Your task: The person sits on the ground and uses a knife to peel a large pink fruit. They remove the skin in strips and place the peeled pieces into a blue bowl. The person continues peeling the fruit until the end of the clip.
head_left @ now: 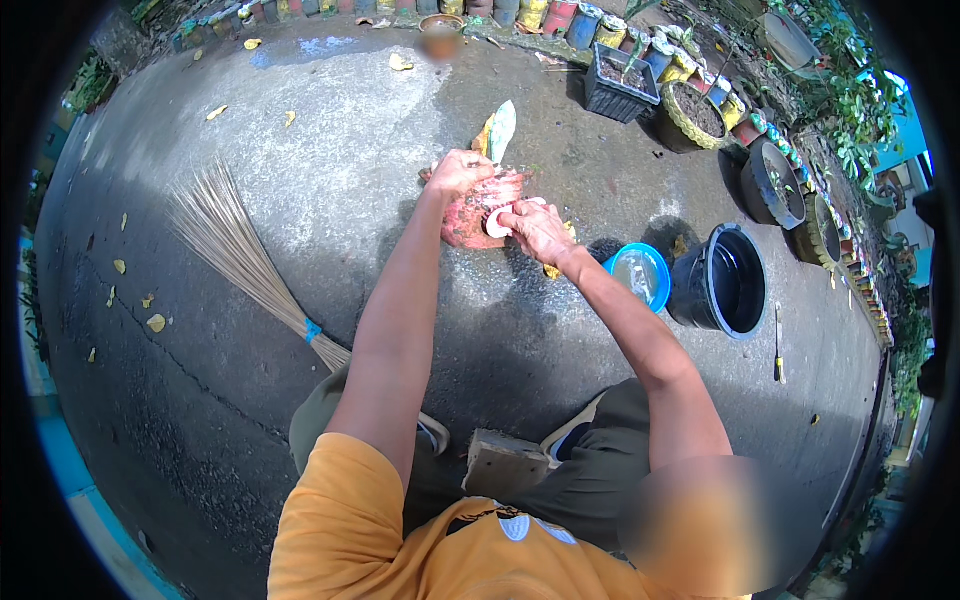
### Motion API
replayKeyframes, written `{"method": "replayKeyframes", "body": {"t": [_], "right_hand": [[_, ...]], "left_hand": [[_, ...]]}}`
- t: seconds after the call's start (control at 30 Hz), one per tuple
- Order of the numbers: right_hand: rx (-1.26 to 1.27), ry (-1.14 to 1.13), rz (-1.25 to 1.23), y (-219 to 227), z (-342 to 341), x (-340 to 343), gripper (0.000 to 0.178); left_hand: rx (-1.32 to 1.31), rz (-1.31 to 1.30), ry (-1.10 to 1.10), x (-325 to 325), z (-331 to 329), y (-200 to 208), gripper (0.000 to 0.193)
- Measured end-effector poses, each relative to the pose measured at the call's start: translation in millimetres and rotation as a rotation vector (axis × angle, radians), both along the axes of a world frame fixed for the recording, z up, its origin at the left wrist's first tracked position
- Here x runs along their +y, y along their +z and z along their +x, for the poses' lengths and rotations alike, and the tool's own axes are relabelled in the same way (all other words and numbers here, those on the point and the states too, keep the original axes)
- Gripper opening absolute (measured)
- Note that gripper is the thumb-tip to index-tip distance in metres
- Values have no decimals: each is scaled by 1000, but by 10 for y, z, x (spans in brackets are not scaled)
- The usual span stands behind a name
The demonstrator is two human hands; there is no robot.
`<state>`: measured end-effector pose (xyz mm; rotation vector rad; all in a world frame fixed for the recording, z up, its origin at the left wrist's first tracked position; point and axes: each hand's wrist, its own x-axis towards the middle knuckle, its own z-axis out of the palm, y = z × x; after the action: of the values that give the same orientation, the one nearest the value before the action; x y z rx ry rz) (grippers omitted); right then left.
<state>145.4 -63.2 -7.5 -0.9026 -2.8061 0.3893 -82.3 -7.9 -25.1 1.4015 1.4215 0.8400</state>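
A pinkish-red, mottled object (465, 222) with a rough, wet-looking surface lies on the concrete in front of me; its kind is not clear. My left hand (462, 172) is closed on its far left edge. My right hand (538, 230) is closed around a pale, rounded pink-and-white thing (496, 222), pressed against the object's right side. The fingers partly hide this thing, so I cannot tell whether it is a brush or a piece of soap. Just beyond my left hand stands a green, white and yellow packet (500, 128).
To the right are a blue tub (640, 276) of water, a black bucket (738, 282) and a knife (779, 345). A stick broom (250, 245) lies left. Planters, including a black rectangular one (621, 86), line the far right. A low wooden stool (505, 462) shows between my feet.
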Motion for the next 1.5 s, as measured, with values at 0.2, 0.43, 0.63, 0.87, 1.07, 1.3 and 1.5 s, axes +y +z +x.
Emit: {"method": "replayKeyframes", "body": {"t": [0.2,0.43,0.63,0.87,1.07,1.3,1.5], "right_hand": [[-93,-320,-42,89,-32,-12,23],[-171,-116,32,58,-61,-68,26],[-149,-278,-18,102,-19,-63,27],[-180,-169,8,29,3,-121,24],[-154,-210,-13,-44,100,-149,25],[-379,-299,-19,-79,178,-164,28],[-91,-29,28,-160,283,-155,27]], "left_hand": [[13,3,66,46,9,-160,18],[51,36,68,-1,-38,-130,19],[110,70,86,-43,7,24,21],[142,64,44,53,47,-28,23],[244,50,92,3,86,93,23],[111,2,25,33,140,110,23],[266,69,37,68,238,111,25]]}}
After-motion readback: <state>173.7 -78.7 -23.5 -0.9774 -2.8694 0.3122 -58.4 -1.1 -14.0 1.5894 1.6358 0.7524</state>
